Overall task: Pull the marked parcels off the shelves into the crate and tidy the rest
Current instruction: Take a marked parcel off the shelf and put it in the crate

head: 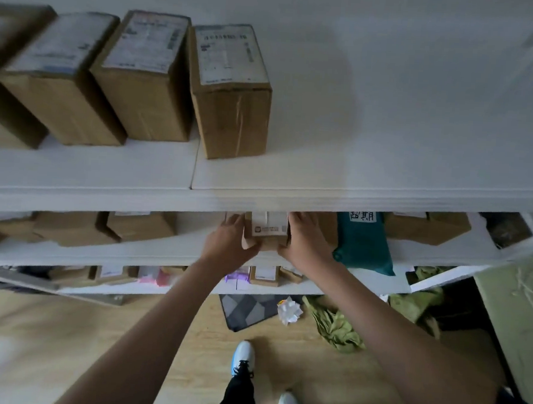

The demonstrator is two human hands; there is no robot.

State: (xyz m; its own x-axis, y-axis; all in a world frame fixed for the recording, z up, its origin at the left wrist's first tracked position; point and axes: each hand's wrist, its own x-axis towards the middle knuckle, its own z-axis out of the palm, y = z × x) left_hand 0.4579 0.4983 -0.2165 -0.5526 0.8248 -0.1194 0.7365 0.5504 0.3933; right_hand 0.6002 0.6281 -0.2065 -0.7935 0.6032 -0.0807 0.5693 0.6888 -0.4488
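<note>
Head view: both hands on one small cardboard parcel at the front edge of the middle shelf, just under the top shelf.
Left hand: fingers curled round the parcel's left side, gripping it.
Right hand: wrapped on the right side, gripping it, fingertips reaching back under the top shelf.
Parcel look: brown carton, white printed label on top, text too blurred to read; cannot tell if it carries a mark.
Handling: judged light and stiff, as small taped cardboard; the walls should take a squeeze without buckling. Tape could be a bit slick.
Grip point: opposite side faces, as now, palms low; a thumb on the front lip would stop tipping.
Neighbours: teal poly mailer just to its right, leaning and soft; cartons further left, apart from it.
Top shelf: row of upright boxes, labels up.
Crate: not in view.
</note>
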